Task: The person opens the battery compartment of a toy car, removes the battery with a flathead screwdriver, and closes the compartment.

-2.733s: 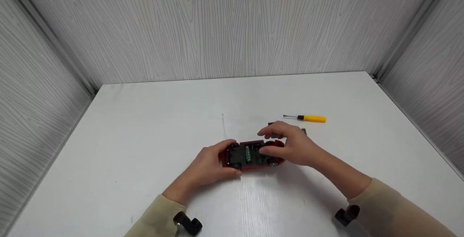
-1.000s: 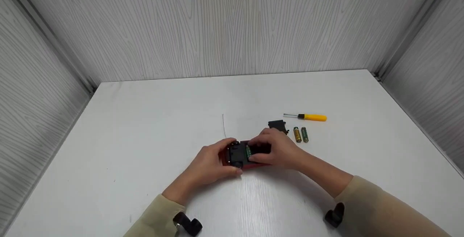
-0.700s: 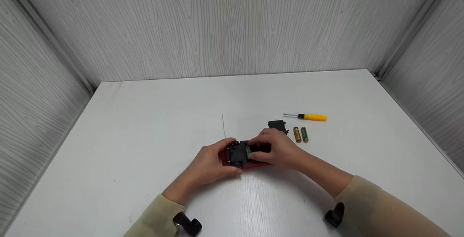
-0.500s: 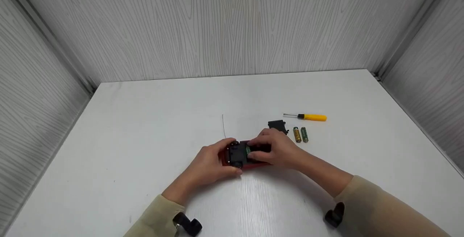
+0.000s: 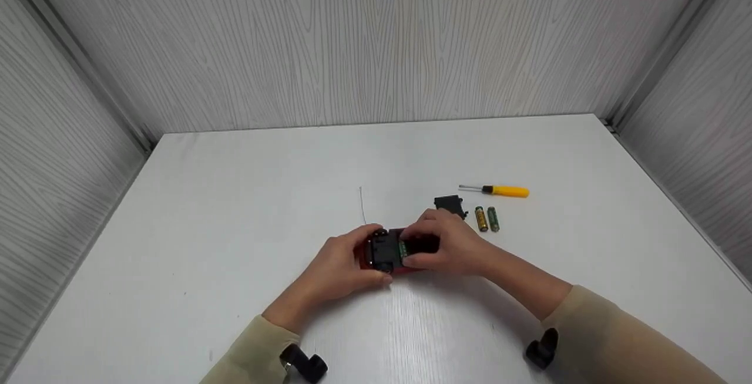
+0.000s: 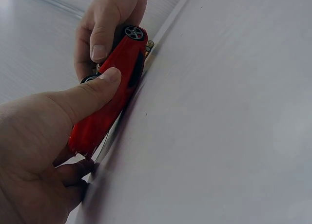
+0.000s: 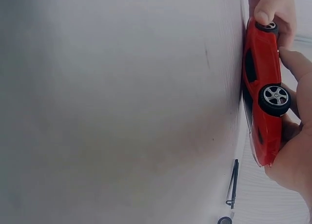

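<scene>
A red toy car (image 5: 385,250) lies upside down on the white table, black underside up. My left hand (image 5: 341,269) grips one end of it, thumb on the near side and fingers on the far side. In the left wrist view that thumb presses the red body (image 6: 100,119). My right hand (image 5: 455,246) reaches over the other end, thumb and fingertip pinching a green battery (image 5: 403,248) in the open compartment. The right wrist view shows the car's side with a silver-spoked wheel (image 7: 276,95); the right fingertips are partly hidden behind the car there.
Just behind my right hand lies a black battery cover (image 5: 449,204). Beside it are a gold battery (image 5: 482,219) and a green one (image 5: 493,219). Farther back rests a screwdriver with a yellow handle (image 5: 510,191). A thin wire antenna (image 5: 362,205) extends back from the car.
My right hand has moved left and down from above the car to the green battery in the compartment, uncovering the loose batteries and cover. Its thumb has shifted slightly since. My left hand keeps its grip.
</scene>
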Tool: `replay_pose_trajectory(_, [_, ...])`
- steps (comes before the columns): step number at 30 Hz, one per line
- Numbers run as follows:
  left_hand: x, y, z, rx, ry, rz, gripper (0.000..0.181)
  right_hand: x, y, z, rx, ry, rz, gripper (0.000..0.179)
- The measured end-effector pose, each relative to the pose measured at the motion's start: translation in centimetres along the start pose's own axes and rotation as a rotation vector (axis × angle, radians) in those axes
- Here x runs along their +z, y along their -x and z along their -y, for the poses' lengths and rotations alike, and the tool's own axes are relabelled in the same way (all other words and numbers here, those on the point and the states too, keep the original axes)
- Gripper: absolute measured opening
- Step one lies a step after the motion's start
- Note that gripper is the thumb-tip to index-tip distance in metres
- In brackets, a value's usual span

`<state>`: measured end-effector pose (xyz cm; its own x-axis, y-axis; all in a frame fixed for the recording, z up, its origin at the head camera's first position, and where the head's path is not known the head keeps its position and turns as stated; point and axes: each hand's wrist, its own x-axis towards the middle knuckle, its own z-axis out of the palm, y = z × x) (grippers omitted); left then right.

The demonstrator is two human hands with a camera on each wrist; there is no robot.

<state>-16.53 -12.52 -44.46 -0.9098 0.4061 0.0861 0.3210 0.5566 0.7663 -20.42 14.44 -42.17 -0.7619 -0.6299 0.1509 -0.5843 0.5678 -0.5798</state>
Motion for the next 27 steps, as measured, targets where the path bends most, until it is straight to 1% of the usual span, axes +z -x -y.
replay_pose_trajectory(6, [-0.06, 0.02, 0.05, -0.001, 0.007, 0.001, 0.087, -0.01, -0.08, 0.17, 0.004, 0.022, 0.010, 0.042])
replay_pose_trajectory(16, [-0.09, 0.06, 0.24, 0.003, -0.004, -0.005, 0.089, -0.10, -0.41, 0.41, 0.006, 0.042, 0.036, 0.038])
replay_pose_trajectory(23, [0.00, 0.04, 0.18, 0.004, 0.009, -0.005, 0.087, -0.46, -0.41, 0.33, 0.002, -0.009, 0.067, 0.036])
replay_pose_trajectory(27, [0.01, 0.03, 0.07, 0.005, 0.014, -0.002, 0.088, -0.53, -0.36, 0.30, 0.009, -0.041, 0.072, 0.036])
